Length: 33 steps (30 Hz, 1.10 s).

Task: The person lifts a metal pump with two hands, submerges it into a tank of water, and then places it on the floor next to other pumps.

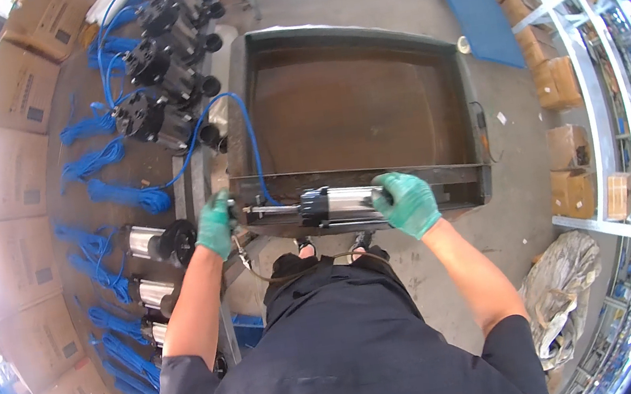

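A submersible pump (348,202) with a silver cylinder and black collar lies sideways along the near edge of a brown-bottomed metal tank (354,96). My right hand (410,204), in a green glove, grips the right end of its body. A thin metal rod (273,210) sticks out from the pump's left end, and a blue cable (249,126) loops from it over the tank's left rim. At the tank's near left corner, my left hand (215,224), also gloved, is closed around a small dark tool with a hose (242,253) below it; the fingers mostly hide the tool.
Several similar pumps (154,118) stand or lie along the left with bundled blue cables (128,194). Cardboard boxes (9,173) are stacked behind them. On the right are a blue flatbed cart (474,9), metal shelving (595,80) and a crumpled cover (563,292).
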Tool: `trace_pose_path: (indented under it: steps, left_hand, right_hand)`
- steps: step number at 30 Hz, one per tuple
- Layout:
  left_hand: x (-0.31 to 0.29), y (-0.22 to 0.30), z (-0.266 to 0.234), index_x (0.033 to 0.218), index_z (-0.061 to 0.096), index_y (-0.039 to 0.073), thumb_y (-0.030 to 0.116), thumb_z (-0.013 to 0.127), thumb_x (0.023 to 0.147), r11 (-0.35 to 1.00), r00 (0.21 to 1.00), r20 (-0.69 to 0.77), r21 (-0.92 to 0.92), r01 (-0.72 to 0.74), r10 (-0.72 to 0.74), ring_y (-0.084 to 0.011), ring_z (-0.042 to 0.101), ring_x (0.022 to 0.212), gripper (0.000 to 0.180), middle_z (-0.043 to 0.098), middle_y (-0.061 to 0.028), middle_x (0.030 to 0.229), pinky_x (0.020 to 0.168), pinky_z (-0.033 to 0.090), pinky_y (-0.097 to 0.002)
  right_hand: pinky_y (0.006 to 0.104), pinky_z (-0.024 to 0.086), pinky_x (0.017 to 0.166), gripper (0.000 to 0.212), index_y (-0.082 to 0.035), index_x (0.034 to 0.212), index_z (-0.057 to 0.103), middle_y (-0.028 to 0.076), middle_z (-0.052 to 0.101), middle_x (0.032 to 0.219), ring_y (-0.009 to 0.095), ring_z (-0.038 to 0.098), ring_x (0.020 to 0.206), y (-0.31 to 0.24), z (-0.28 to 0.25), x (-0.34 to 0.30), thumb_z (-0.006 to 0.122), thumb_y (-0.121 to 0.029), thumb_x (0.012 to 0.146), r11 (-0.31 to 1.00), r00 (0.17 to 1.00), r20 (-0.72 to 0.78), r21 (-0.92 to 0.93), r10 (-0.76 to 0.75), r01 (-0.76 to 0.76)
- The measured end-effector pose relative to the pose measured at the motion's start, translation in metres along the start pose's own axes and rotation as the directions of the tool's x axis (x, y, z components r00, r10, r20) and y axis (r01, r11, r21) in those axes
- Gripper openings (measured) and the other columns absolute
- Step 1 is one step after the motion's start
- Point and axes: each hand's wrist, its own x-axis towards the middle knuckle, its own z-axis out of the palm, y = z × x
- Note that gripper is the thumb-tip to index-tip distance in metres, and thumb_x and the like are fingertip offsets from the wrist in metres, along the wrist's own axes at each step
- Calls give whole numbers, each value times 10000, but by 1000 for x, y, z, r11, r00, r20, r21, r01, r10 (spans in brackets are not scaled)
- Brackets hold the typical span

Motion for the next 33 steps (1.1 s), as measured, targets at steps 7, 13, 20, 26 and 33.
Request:
trace_pose_path:
  steps: [7, 13, 20, 26, 33]
  left_hand:
    - [-86, 59, 139, 1083, 618, 83, 337, 654, 1017, 857, 956, 244, -515, -16, 164, -107, 451, 623, 265, 529, 3, 784, 545, 414, -292]
    - [-119, 25, 206, 1312, 558, 21, 312, 639, 1031, 889, 791, 423, -88, -450, 442, -200, 650, 931, 412, 651, -92, 1074, 848, 548, -342]
    - [-83, -38, 172, 1297, 616, 60, 251, 826, 805, -102, 527, 659, 671, -735, 536, -394, 559, 1270, 568, 617, -177, 1322, 1057, 458, -488]
    - [-86, -51, 178, 1194, 686, 118, 228, 857, 727, -193, 555, 624, 741, -643, 550, -402, 521, 1311, 509, 603, -135, 1360, 1084, 433, -512]
    - [-82, -56, 177, 1202, 674, 96, 238, 841, 748, -186, 523, 623, 728, -660, 582, -397, 487, 1348, 504, 587, -143, 1378, 1108, 406, -505]
  right_hand:
    - [464, 565, 774, 398, -48, 1267, 600, 176, 699, 989, 381, 692, 893, -74, -4, -16, 704, -154, 898, 932, 995, -38, 347, -95, 102]
    - [450, 551, 781, 323, -18, 1250, 598, 241, 695, 1016, 419, 696, 901, -13, -42, -77, 630, -83, 936, 917, 982, 14, 354, 191, -183]
    - [502, 528, 723, 246, -52, 1141, 615, 254, 703, 895, 440, 695, 842, 183, -85, -215, 627, -203, 947, 634, 619, -138, 171, 773, -754]
    - [510, 512, 727, 215, -55, 1099, 602, 228, 701, 860, 455, 661, 795, 257, -48, -221, 621, -213, 955, 577, 556, -252, 12, 792, -817]
    - [514, 493, 921, 390, -2, 1220, 571, 259, 602, 1170, 443, 600, 1080, 235, -42, -215, 676, -212, 908, 686, 671, -317, -79, 671, -723]
